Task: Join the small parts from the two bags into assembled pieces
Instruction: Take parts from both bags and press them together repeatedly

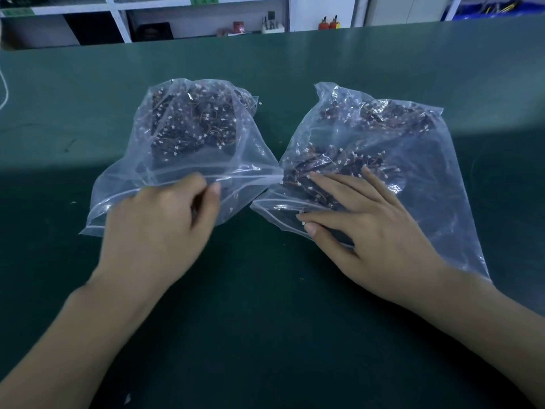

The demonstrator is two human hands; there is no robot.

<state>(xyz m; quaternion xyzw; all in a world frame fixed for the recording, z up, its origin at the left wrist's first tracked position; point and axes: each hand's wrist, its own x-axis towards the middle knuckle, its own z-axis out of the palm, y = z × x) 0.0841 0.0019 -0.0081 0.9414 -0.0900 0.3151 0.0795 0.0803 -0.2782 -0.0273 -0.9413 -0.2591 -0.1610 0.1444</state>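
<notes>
Two clear zip bags lie side by side on the green table [265, 290]. The left bag [188, 160] holds a heap of small dark parts with thin wires and white connectors [194, 122]. The right bag [413, 172] holds similar parts [374, 116] spread in two clumps. My left hand [156, 225] is at the left bag's zip edge, its fingers curled against the plastic with the thumb beside them; whether it pinches the bag is hidden by blur. My right hand [365, 219] lies flat with straight, spread fingers on the right bag near its mouth.
Shelves [203, 22] with small items stand behind the table's far edge. A white cord [3, 90] runs along the far left. A small pale scrap [127, 398] lies near the front edge.
</notes>
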